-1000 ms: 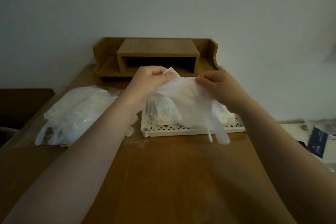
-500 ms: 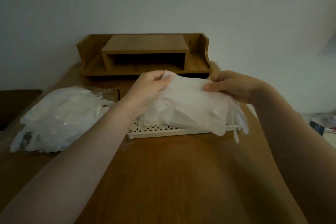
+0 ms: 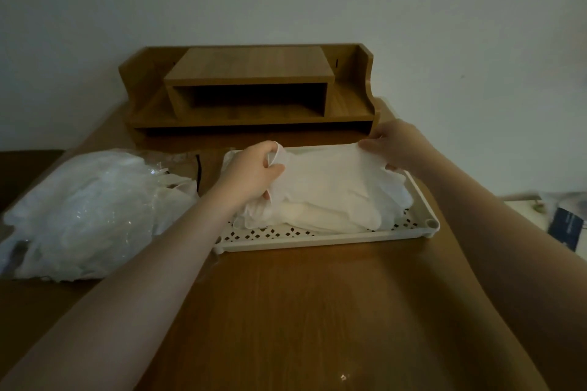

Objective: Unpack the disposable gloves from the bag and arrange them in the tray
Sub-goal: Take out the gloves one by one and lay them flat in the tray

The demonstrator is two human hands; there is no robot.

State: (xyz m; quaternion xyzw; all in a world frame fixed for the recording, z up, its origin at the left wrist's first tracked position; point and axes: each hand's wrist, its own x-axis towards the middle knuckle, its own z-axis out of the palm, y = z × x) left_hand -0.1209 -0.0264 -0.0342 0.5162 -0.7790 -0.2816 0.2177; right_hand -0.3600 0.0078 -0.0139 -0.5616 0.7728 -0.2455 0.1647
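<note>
Laying thin translucent white disposable glove (image 3: 330, 174) onto pile in perforated cream plastic tray (image 3: 317, 240).
Left hand (image 3: 254, 173) and right hand (image 3: 392, 144) pinching its edges; best lowered flat, released together.

White gloves (image 3: 336, 187), cream lattice-holed tray (image 3: 320, 240), brown wood-grain table (image 3: 301, 311).

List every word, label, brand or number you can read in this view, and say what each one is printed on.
No text is readable.
The dark blue packet at the right edge: any print is too blurred and small to read.
The clear plastic bag, the gloves, the white tray and the wooden desk organizer show no lettering.
</note>
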